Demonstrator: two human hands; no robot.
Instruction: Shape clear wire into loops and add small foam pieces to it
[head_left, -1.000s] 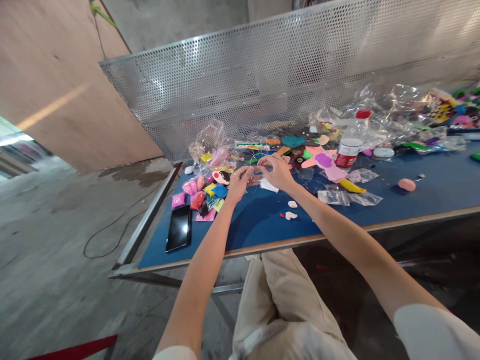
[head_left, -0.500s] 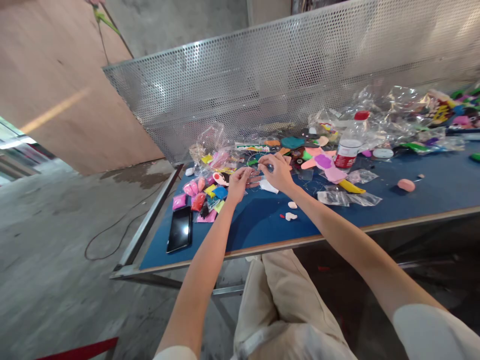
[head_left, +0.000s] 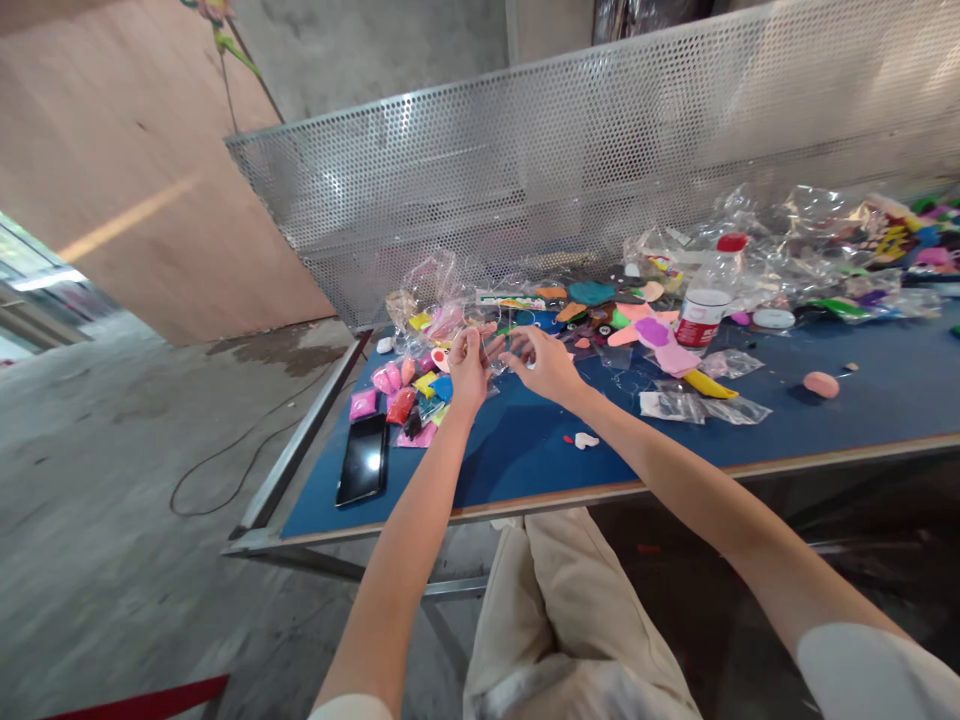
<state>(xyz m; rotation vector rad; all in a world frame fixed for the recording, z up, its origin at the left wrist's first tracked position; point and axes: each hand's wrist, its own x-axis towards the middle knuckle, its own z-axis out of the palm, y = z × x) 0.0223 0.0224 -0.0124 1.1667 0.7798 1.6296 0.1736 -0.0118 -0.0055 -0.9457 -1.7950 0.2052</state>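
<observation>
My left hand (head_left: 471, 372) is raised above the table, its thumb and forefinger together and the other fingers stretched toward the right. Whatever the pinch holds is too small to make out. Close beside it is my right hand (head_left: 546, 366), fingers bent and thumb apart, with nothing visible between them. Small bags of coloured clay (head_left: 401, 405) lie just left of my left hand. Below the right hand, a small white clay piece (head_left: 586, 440) and a tiny red bit (head_left: 568, 439) rest on the blue table (head_left: 510, 465).
A black phone (head_left: 362, 460) lies at the table's left front. Right of my hands stand a red-capped bottle (head_left: 701, 310) and pink and purple clay shapes (head_left: 660, 340). A pink clay lump (head_left: 821, 384) sits farther right. Behind rises a perforated metal panel (head_left: 480, 180).
My left hand has turned more upright. My right hand's thumb and fingers have come apart and lowered slightly. One white piece and a white packet are now hidden behind my right arm and hand.
</observation>
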